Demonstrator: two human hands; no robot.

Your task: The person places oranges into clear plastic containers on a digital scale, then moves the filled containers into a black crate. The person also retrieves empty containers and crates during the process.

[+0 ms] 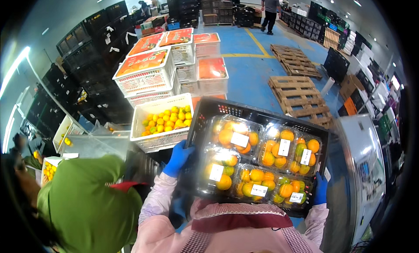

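Observation:
A black plastic crate (262, 111) is held up before my chest, slightly tilted. Inside it lie several clear plastic clamshell packs (255, 181) of orange and greenish citrus fruit, each bearing a white label with print. My left hand (178, 158), in a blue glove, grips the crate's left end. At the right end my right hand (320, 189), also blue-gloved, has hold of the crate; its fingers are partly hidden. Just beyond my left hand stands an open white plastic crate (163, 140) of loose small citrus fruit (167, 120).
Stacked white crates with orange printed covers (144, 63) rise ahead. Wooden pallets (299, 92) lie on the blue floor (244, 71). A co-worker in a green hood (88, 200) is close on my left. A metal-edged machine (361, 164) stands at right. Another person (270, 10) is farther off.

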